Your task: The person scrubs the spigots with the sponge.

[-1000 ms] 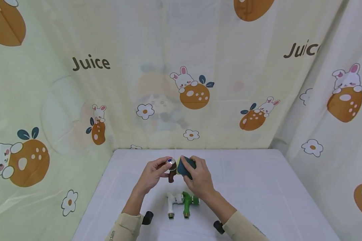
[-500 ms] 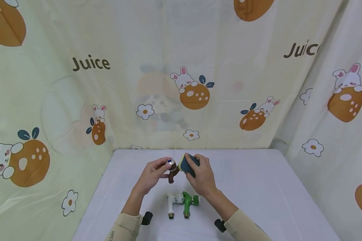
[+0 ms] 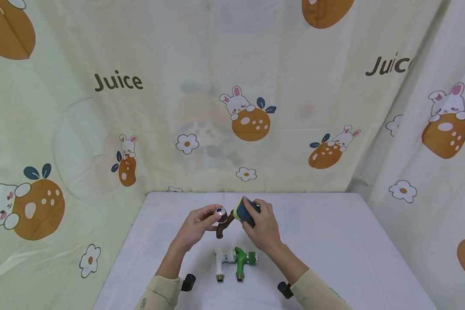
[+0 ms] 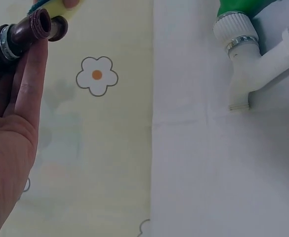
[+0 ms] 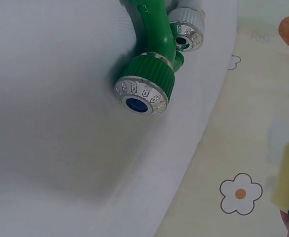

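My left hand grips a brown faucet by its knob, which has a silver cap with a blue dot. In the left wrist view the faucet's threaded brown end points up and to the right above the fingers. A sponge with a dark green scouring face and a yellow side is pinched in my right hand. Its yellow side lies right at the far end of the brown faucet. The right wrist view shows only an edge of the yellow sponge and a fingertip.
On the white table, nearer than the hands, lie a white faucet and a green faucet side by side. A printed curtain hangs behind the table and along its sides.
The sponge has shifted right and slightly outward along the brown faucet, exposing more of its body. The faucet has tilted a little, and the left hand stays nearly in place.
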Action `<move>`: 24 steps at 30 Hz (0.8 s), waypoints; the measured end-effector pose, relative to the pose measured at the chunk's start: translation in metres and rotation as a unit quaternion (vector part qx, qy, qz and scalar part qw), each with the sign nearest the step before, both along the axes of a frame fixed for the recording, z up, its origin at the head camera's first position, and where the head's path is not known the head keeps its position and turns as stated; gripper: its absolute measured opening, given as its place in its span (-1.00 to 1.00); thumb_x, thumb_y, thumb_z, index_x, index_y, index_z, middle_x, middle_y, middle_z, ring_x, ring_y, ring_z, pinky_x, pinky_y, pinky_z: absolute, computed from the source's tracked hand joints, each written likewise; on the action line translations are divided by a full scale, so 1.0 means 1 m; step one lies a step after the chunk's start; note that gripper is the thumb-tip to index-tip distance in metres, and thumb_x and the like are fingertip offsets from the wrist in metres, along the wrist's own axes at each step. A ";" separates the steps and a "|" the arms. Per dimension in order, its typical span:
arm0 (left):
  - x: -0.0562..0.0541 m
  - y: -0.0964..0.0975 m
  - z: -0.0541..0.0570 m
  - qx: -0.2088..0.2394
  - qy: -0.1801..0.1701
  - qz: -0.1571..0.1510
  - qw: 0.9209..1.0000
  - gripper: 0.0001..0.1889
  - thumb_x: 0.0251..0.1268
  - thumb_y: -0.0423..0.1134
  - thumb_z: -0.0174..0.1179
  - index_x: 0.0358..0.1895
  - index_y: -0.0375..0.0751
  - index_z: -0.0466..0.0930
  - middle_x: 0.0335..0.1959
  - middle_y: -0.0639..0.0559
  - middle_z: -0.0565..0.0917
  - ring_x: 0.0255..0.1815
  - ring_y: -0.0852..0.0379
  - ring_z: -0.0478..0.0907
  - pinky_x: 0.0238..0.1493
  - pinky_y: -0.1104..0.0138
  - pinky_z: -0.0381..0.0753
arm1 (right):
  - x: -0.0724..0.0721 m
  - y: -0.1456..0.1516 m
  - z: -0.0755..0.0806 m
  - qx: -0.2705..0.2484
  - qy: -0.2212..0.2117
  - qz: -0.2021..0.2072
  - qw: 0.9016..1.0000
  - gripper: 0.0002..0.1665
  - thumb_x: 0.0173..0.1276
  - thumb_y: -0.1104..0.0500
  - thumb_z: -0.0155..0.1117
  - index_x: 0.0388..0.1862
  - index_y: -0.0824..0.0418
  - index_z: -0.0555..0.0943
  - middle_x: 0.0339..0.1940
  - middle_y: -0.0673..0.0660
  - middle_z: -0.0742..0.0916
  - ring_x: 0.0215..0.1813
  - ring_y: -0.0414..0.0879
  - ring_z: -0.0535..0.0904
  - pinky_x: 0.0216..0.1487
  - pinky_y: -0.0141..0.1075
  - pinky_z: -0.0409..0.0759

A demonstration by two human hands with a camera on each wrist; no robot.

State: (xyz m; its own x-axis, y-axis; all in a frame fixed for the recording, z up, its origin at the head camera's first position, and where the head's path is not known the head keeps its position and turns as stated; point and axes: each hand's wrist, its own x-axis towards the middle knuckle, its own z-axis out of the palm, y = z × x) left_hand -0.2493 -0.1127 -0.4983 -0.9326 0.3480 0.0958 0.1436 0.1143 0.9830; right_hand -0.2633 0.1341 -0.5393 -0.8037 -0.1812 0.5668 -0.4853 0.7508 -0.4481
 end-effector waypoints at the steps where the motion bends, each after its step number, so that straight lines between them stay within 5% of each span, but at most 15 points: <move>1: 0.000 0.000 0.000 -0.001 0.001 -0.002 1.000 -0.56 0.54 -0.04 0.23 0.33 -0.16 0.60 0.07 -0.12 0.74 0.14 0.01 0.70 0.13 0.08 0.74 | 0.000 0.000 -0.001 -0.001 -0.004 0.000 1.000 -0.16 0.26 0.09 0.55 0.53 0.01 0.49 0.29 0.27 0.54 0.22 0.18 0.46 0.10 0.06 0.70; 8: 0.001 -0.002 -0.002 -0.002 0.002 -0.011 1.000 -0.62 0.55 -0.05 0.22 0.29 -0.09 0.63 0.06 -0.13 0.72 0.13 0.02 0.70 0.09 0.13 0.76 | -0.003 0.005 -0.004 -0.016 -0.042 -0.004 0.999 -0.19 0.27 0.06 0.49 0.52 0.03 0.50 0.24 0.26 0.57 0.15 0.13 0.45 -0.01 -0.01 0.68; 15: 0.001 -0.003 -0.004 -0.002 0.004 0.012 1.000 -0.58 0.54 -0.02 0.22 0.31 -0.13 0.62 0.10 -0.11 0.73 0.15 0.02 0.70 0.10 0.15 0.75 | -0.002 0.008 -0.005 -0.039 -0.060 -0.015 0.997 -0.24 0.38 -0.04 0.45 0.53 0.01 0.48 0.30 0.25 0.58 0.18 0.13 0.46 -0.04 -0.04 0.64; 24: -0.001 -0.001 -0.004 0.030 0.001 0.046 0.999 -0.65 0.52 -0.03 0.25 0.23 -0.06 0.64 0.11 -0.13 0.69 0.19 -0.02 0.69 0.13 0.09 0.74 | 0.012 -0.001 -0.011 -0.059 0.019 0.101 0.993 -0.19 0.38 -0.07 0.48 0.57 -0.05 0.44 0.35 0.17 0.54 0.29 0.04 0.46 0.06 -0.05 0.73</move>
